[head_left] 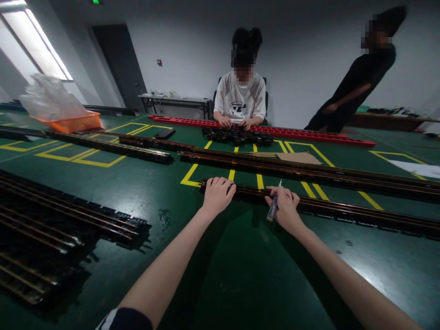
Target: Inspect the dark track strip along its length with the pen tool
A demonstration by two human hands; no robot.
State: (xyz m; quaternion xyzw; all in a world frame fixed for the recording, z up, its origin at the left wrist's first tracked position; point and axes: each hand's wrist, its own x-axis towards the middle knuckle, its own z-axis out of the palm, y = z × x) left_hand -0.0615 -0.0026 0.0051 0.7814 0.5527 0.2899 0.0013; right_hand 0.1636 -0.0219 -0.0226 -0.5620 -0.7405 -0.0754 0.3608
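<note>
A long dark rail strip (350,213) with copper-coloured lines along it lies across the green table in front of me. Over its left end curl the fingers of my left hand (218,195), gripping it from above. My right hand (284,204) is closed round a slim tool (272,210) with a dark, shiny handle; its thin metal tip points away from me. That hand rests against the same strip, to the right of my left hand. The fingers' undersides are hidden.
Longer dark strips (309,173) lie just beyond, with brown cardboard (299,158) behind. Stacked strips (68,208) fill the left. An orange basket (74,123) holds plastic bags. Across the table, a seated person (240,98) handles dark parts by a red rail (309,135); another person (364,73) stands right.
</note>
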